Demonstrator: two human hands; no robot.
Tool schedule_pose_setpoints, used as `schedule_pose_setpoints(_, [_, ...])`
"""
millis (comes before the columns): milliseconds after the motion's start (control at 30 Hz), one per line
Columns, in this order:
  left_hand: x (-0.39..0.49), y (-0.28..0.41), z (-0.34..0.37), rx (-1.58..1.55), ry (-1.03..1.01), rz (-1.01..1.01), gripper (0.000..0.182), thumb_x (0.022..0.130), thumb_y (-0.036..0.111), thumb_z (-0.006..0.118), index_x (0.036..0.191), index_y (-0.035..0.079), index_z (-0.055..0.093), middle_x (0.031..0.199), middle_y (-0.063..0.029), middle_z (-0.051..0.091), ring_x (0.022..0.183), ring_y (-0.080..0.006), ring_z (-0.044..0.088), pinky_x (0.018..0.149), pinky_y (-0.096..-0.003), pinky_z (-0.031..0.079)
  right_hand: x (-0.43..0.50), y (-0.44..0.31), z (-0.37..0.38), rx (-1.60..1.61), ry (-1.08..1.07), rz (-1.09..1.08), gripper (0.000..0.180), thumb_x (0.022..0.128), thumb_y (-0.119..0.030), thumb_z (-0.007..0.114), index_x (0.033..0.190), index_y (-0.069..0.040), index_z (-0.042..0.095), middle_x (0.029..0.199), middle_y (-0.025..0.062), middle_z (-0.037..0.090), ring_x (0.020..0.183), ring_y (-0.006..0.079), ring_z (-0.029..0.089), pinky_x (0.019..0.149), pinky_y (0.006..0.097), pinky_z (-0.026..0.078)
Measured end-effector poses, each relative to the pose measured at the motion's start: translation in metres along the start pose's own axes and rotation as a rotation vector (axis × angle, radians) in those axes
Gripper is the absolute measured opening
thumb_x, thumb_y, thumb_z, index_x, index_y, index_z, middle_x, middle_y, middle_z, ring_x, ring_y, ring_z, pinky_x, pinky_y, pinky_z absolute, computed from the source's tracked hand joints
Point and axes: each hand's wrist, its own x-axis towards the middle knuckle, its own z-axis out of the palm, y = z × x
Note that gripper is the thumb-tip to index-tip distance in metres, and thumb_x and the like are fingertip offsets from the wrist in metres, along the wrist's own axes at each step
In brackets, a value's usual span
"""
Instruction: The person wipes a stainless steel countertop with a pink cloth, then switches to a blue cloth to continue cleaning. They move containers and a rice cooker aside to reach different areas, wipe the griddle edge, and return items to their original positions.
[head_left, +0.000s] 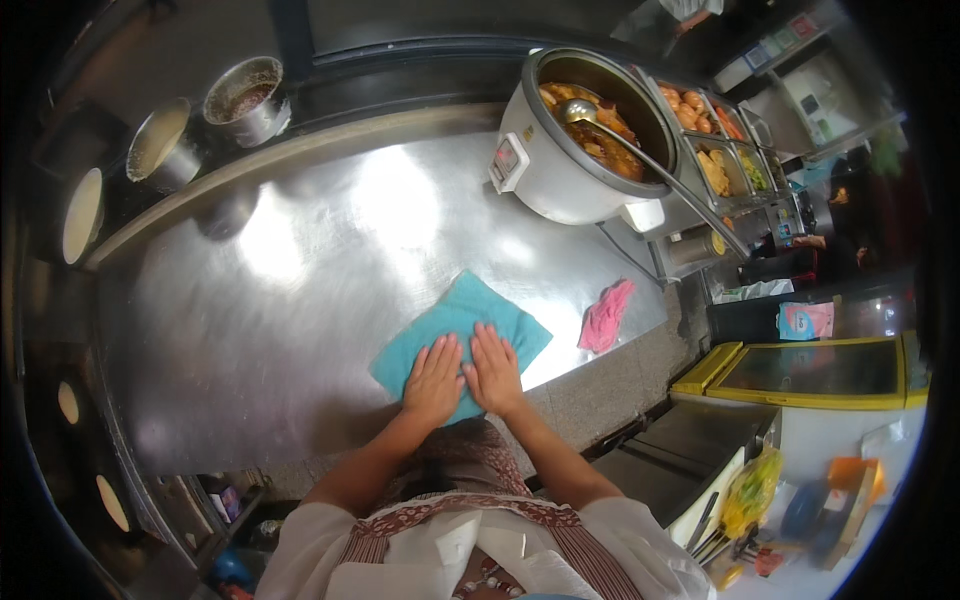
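Note:
A teal cloth (469, 304) is spread flat on a stainless steel tabletop (300, 337), close to its front edge. My left hand (435, 382) lies palm down on the cloth, fingers stretched out. Beside it my right hand (495, 367) presses flat on the same cloth, thumb close to the left one. Neither hand grips the fabric. To the right of the cloth, a crumpled pink rag (606, 316) rests near the table's edge.
A large white electric cooker (555, 180) of stew, with a steel ladle (667, 169) in it, stands at the back right. Beyond are food trays (716, 172). Steel pots (247, 101) line the back left. A yellow-framed freezer (810, 371) is at right.

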Motion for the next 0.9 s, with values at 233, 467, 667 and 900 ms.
schedule_pose_setpoints(233, [0.142, -0.050, 0.015, 0.014, -0.129, -0.067, 0.059, 0.093, 0.026, 0.053, 0.144, -0.002, 0.044, 0.153, -0.0178, 0.041, 0.143, -0.0342, 0.035, 0.119, -0.0503, 0.022, 0.098, 0.100, 0.026, -0.131, -0.103, 0.052, 0.054, 0.091, -0.025, 0.058, 0.137, 0.001, 0.050, 0.147, 0.0181, 0.047, 0.140, 0.0350, 0.039, 0.113, 0.0523, 0.027])
schedule_pose_setpoints(467, [0.306, -0.148, 0.042, 0.120, 0.116, 0.195, 0.052, 0.093, 0.020, 0.052, 0.142, 0.002, 0.046, 0.150, -0.0176, 0.043, 0.139, -0.0328, 0.040, 0.115, -0.0488, 0.029, 0.235, 0.178, 0.062, -0.165, 0.049, 0.043, 0.046, 0.093, -0.022, 0.054, 0.133, 0.001, 0.053, 0.142, 0.0196, 0.050, 0.130, 0.0374, 0.046, 0.107, 0.0532, 0.031])
schedule_pose_setpoints(667, [0.191, -0.030, -0.008, -0.149, -0.085, 0.038, 0.029, 0.092, 0.013, 0.052, 0.116, 0.002, 0.062, 0.121, -0.0188, 0.062, 0.112, -0.0361, 0.058, 0.097, -0.0478, 0.044, 0.124, 0.098, 0.001, 0.181, 0.172, 0.001, 0.014, 0.089, -0.009, 0.054, 0.098, -0.001, 0.062, 0.099, 0.0186, 0.062, 0.095, 0.0384, 0.058, 0.083, 0.0514, 0.046])
schedule_pose_setpoints(900, [0.211, -0.045, 0.040, -0.189, 0.180, -0.061, 0.031, 0.089, 0.011, 0.053, 0.117, 0.001, 0.062, 0.120, -0.0169, 0.063, 0.113, -0.0376, 0.057, 0.099, -0.0456, 0.044, 0.154, 0.112, -0.003, 0.122, 0.083, 0.145, 0.021, 0.092, -0.003, 0.051, 0.108, 0.004, 0.062, 0.108, 0.0205, 0.063, 0.103, 0.0375, 0.057, 0.087, 0.0445, 0.047])
